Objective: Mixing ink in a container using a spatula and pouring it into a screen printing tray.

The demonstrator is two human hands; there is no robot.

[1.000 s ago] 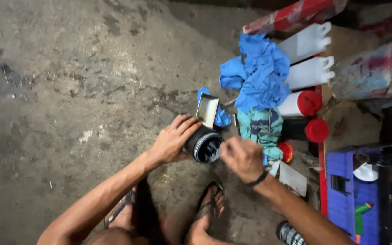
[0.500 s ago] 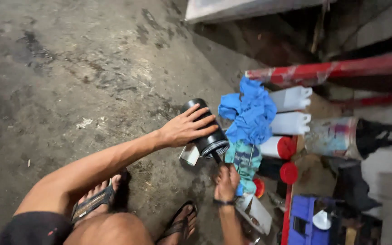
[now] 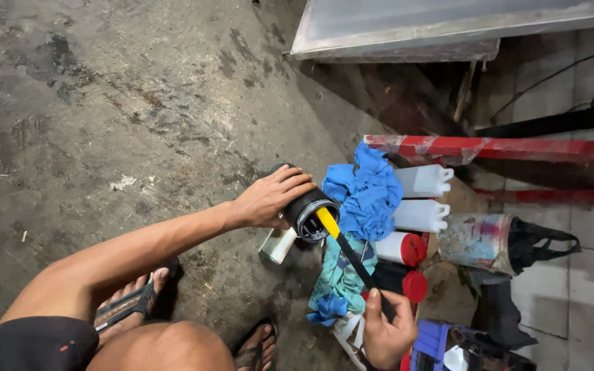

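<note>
My left hand (image 3: 269, 199) grips a black cylindrical can (image 3: 304, 205) tipped on its side, its open mouth facing right. My right hand (image 3: 385, 330) holds a long tool with a black shaft and yellow tip (image 3: 344, 244); the yellow end pokes into the can's mouth. A small shiny metal piece (image 3: 278, 244) lies on the concrete just below the can. Both forearms reach out over the ground from the lower left and bottom.
Blue rags (image 3: 366, 192) and a teal patterned cloth (image 3: 338, 275) lie by the can. White bottles (image 3: 424, 181), red-capped containers (image 3: 403, 249), a paint-stained bucket (image 3: 479, 239), a red bar (image 3: 496, 148) and a blue crate (image 3: 434, 347) crowd the right. My sandalled feet (image 3: 132, 302) rest below.
The view has shifted up and left. My right hand has drawn back toward me, and the yellow-tipped tool now reaches into the can, which my left hand keeps holding.
</note>
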